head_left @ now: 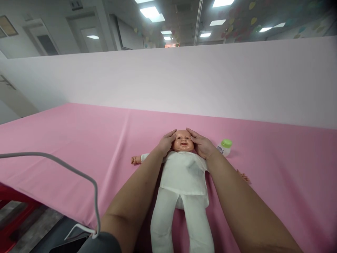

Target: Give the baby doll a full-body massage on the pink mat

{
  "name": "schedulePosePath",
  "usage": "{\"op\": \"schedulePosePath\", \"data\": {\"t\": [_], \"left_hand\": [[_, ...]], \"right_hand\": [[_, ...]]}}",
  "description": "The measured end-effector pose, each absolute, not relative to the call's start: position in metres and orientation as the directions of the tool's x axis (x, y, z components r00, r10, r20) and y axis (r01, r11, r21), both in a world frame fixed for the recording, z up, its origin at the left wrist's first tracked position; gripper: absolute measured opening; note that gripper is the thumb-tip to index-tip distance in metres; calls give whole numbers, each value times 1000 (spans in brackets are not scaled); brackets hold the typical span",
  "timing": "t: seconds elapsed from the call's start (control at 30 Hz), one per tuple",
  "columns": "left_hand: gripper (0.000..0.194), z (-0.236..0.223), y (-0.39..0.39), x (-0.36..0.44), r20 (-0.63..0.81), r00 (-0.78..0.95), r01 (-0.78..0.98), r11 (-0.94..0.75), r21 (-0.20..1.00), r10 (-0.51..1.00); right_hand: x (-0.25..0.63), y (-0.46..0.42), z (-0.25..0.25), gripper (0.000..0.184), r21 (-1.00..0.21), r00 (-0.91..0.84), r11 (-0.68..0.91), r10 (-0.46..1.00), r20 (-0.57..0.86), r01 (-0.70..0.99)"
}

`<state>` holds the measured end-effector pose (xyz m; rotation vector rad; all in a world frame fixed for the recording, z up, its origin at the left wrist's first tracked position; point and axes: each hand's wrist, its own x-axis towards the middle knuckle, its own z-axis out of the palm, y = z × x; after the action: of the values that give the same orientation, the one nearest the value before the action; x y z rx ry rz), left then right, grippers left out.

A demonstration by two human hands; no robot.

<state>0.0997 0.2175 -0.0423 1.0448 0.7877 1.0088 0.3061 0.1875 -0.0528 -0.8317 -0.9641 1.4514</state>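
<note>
A baby doll [184,172] in a white top and white trousers lies on its back on the pink cloth, head away from me. My left hand [167,142] rests along the left side of the doll's head, fingers stretched out and touching it. On the right side, my right hand [201,143] lies against the head in the same way, thumb near the cheek. Between my hands the doll's face shows. One doll arm reaches out to the left; the other is mostly hidden behind my right forearm, with only its hand visible.
A small jar with a green lid [225,144] lies tilted just right of my right hand. A white wall panel [184,80] borders the far side of the pink cloth [86,137]. At lower left a grey cable [65,168] loops to my left arm, near a red stool [15,214].
</note>
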Motion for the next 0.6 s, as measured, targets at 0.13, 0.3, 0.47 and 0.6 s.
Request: {"op": "schedulePosePath", "data": {"t": [0.13,0.3,0.47,0.6], "left_hand": [[77,-41,214,99,-45,366,-278,156,948,930],[91,-42,213,99,20,421,-307,121,944,907],[91,-41,217,105,3,369,-251,96,963,929],[80,-44,221,110,-4,287,-192,62,979,958]], "right_hand": [[299,184,-45,55,-916,-68,-16,998,12,-401],[290,179,-34,62,-958,-47,4,999,18,-288],[285,180,-31,58,-957,-5,1,1000,3,-289],[280,184,-34,55,-957,38,15,999,4,-290]]}}
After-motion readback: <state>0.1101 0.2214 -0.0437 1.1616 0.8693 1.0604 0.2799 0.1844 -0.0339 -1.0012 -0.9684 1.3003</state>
